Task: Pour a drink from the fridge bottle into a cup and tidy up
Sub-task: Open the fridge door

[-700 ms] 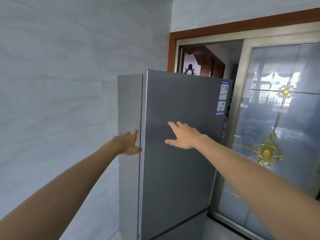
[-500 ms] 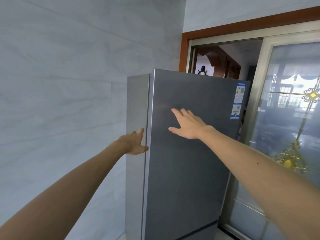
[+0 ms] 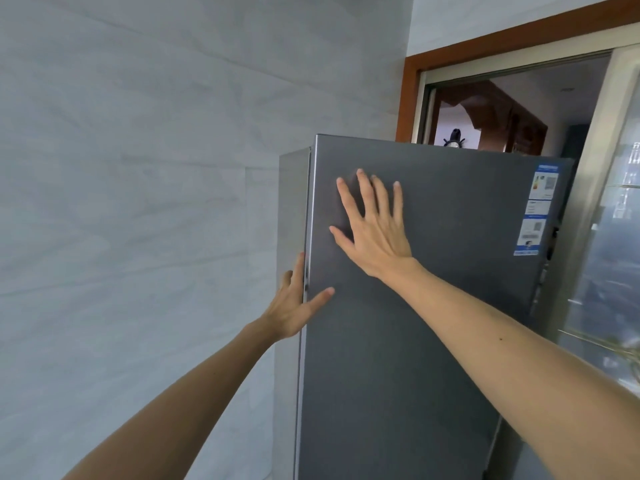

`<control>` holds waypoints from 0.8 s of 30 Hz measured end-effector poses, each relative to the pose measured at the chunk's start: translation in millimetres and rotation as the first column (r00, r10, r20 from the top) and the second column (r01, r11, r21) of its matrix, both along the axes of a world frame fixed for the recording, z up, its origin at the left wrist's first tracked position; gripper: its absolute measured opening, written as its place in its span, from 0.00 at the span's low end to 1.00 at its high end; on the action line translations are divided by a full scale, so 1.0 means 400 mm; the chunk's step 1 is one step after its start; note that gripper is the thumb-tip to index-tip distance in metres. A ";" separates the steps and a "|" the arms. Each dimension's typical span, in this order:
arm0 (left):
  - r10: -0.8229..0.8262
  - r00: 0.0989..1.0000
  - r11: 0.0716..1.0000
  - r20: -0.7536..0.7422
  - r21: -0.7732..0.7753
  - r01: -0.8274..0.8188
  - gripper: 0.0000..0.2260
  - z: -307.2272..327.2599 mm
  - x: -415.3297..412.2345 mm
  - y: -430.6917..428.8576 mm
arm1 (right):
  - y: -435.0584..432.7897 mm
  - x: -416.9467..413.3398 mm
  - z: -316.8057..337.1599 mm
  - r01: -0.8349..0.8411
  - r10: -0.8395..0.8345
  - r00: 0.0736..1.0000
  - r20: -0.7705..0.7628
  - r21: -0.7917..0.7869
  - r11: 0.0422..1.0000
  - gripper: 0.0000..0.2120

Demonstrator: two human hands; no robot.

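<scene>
**Hands on the fridge door, nothing opened yet**

Pale marbled wall tiles (image 3: 138,202) fill the left of the view, and a wood-framed doorway (image 3: 485,39) with a glazed sliding panel (image 3: 616,237) stands at the right. Between them is a tall grey fridge (image 3: 433,306), its upper door (image 3: 450,341) shut flush against the cabinet.

The left hand (image 3: 294,306) sits at the door's left edge, fingers reaching into the seam between door and side panel while the thumb lies across the front face. It is loosely curled around that edge, not clenched, which reads as a grip for pulling the door open from this side. The right hand (image 3: 375,230) is spread wide and pressed flat on the door front, above and to the right of the left, holding nothing. That flat palm probably steadies the fridge, or the person, against the coming pull.

Energy and product stickers (image 3: 535,209) run down the door's upper right corner, on what I take to be the hinge side, which fits an opening from the left.

No bottle or cup is visible; the bottle is presumably inside, behind the closed door. By my reckoning the task is at its very start.
</scene>
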State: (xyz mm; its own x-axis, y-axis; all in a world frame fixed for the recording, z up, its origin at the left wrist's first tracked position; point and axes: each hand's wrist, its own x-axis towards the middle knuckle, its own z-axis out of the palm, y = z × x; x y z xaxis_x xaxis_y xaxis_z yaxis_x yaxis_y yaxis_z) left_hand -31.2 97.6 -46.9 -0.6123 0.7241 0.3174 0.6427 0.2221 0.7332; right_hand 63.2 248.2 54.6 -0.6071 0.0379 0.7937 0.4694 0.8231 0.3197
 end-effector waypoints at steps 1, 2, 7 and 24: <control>-0.006 1.000 0.999 0.012 0.044 0.005 0.44 -0.009 0.001 0.010 | 0.006 -0.005 -0.003 0.004 -0.004 1.000 -0.005 0.017 1.000 0.36; -0.007 1.000 0.996 0.025 0.086 0.005 0.45 -0.017 0.003 0.020 | 0.012 -0.012 -0.008 0.000 0.000 1.000 -0.012 0.021 1.000 0.36; -0.008 0.997 0.964 0.079 0.264 -0.013 0.45 -0.049 0.001 0.057 | 0.035 -0.045 -0.031 -0.064 0.063 0.995 -0.081 -0.015 0.998 0.35; -0.101 0.954 0.848 0.284 0.526 -0.066 0.32 -0.069 0.043 0.094 | 0.050 -0.085 -0.051 -0.158 0.158 0.964 -0.214 0.018 0.987 0.35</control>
